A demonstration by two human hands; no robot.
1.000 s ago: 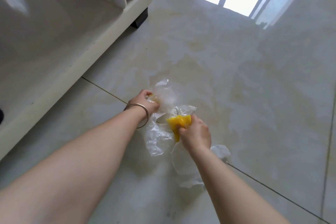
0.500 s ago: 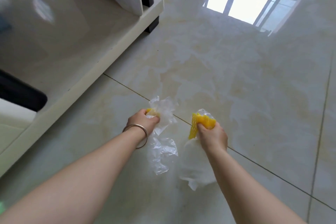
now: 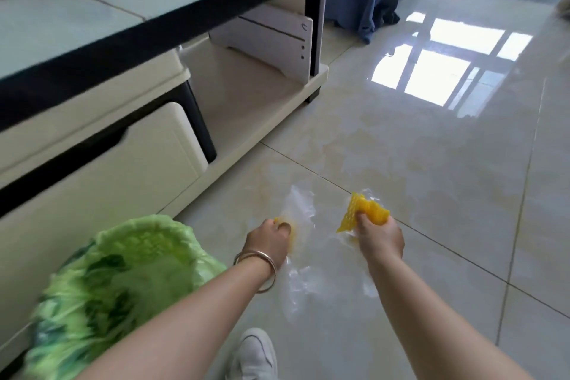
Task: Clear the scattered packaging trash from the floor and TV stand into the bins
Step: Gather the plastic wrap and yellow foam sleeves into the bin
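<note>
Right hand [image 3: 381, 239] clenched around a yellow foam-net sleeve [image 3: 365, 213] with clear crinkled plastic film [image 3: 368, 284] trailing beneath it. Left hand [image 3: 271, 239], silver bangle [image 3: 257, 268] at the wrist, gripping a second clear plastic wrapper [image 3: 300, 213] showing a yellow patch. Both held above the glossy beige tiled floor [image 3: 431, 163]. Green-lined bin [image 3: 123, 274], blurred, stands at left beside the cream glass-topped TV stand [image 3: 129, 145].

Bright daylight in my feed, window glare [image 3: 444, 71] mirrored on the glossy floor tiles [image 3: 401, 163], soft faint shadows, green bin bag [image 3: 117, 281] smeared with motion blur at lower left, wide-angle bending along the TV stand [image 3: 92, 49] edge.
</note>
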